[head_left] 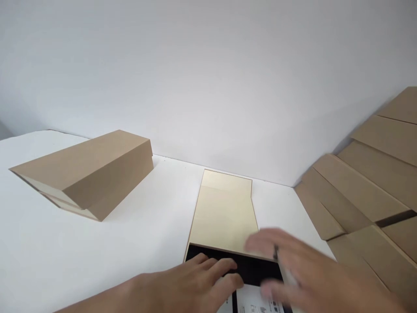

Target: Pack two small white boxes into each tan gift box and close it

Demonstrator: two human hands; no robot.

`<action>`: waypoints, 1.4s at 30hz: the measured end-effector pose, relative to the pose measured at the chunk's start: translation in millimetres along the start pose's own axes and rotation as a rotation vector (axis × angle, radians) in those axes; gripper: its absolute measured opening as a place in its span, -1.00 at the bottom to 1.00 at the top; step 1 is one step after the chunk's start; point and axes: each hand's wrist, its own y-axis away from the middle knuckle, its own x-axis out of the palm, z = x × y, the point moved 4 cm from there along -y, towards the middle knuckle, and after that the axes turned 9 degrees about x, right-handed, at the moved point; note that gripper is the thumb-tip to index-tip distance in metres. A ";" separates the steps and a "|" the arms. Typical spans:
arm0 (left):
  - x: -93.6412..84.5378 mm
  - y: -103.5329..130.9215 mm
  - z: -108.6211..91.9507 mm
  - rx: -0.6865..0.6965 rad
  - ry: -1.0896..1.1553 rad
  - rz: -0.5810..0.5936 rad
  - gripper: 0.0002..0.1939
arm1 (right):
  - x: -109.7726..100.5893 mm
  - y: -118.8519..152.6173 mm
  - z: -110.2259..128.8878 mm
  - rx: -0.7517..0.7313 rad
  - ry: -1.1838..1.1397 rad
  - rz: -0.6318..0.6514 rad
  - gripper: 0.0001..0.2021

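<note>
A flat cardboard piece with a pale cream inner face lies on the white table in front of me. Across its near part is a black panel, with a white printed label below, cut off by the bottom edge. My left hand rests on the black panel, its fingers slightly bent and apart, holding nothing. Over the panel's right side, my right hand is blurred by motion. Its thumb and fingers are spread, and a dark ring is on one finger.
A long brown cardboard box stands on the white table to the left, its pale inner edges facing me. Several brown boxes are piled at the right. Behind the table rises a white wall.
</note>
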 end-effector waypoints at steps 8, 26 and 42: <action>-17.1 55.1 65.4 -0.174 0.289 -0.625 -0.58 | -56.5 -173.7 -72.3 0.270 0.153 -0.277 -0.33; -20.9 -49.3 158.6 -0.184 0.437 -0.837 -0.26 | -0.4 -25.4 -83.5 0.040 -0.036 -0.789 -0.78; -6.8 -34.9 149.6 0.021 0.619 -0.745 -0.30 | 69.1 -43.4 -101.2 0.031 -0.609 -0.683 -0.34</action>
